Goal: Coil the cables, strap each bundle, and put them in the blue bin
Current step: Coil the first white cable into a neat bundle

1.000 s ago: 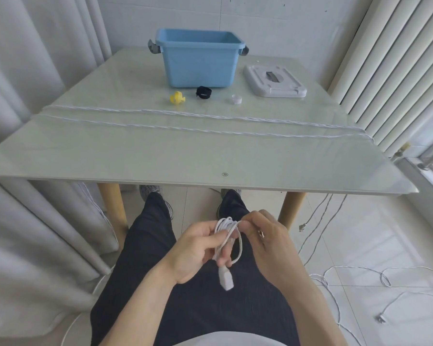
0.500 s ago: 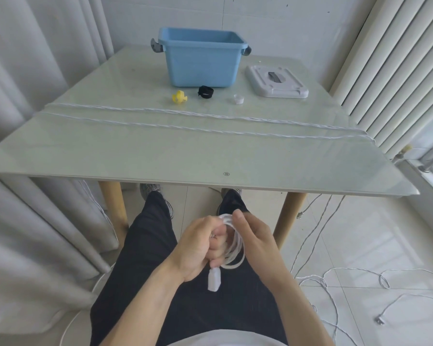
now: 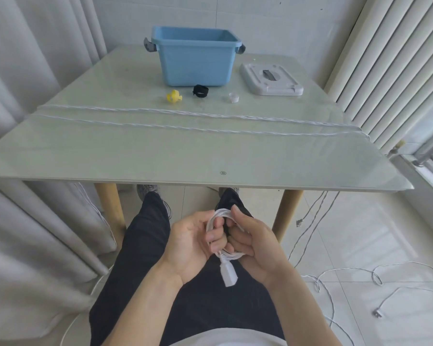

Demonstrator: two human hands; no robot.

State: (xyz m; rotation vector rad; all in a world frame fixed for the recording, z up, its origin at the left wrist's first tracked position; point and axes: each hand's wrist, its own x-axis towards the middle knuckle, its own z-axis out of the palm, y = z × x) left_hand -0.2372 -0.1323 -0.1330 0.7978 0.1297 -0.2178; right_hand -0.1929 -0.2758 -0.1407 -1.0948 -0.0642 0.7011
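Over the lap below the table [image 3: 160, 156], the left hand [image 3: 193, 243] and right hand [image 3: 254, 242] are both still gripping the white cable coil [image 3: 219, 216], now turning it so its plug [image 3: 228, 274] is dangling lower, well short of the blue bin [image 3: 195, 58].

The scene is evenly lit by soft daylight from the right. Straight edges are bowed by wide-angle distortion.

Left hand [image 3: 189, 242] and right hand [image 3: 256, 242] together over lap, fingers [image 3: 216, 236] curled.
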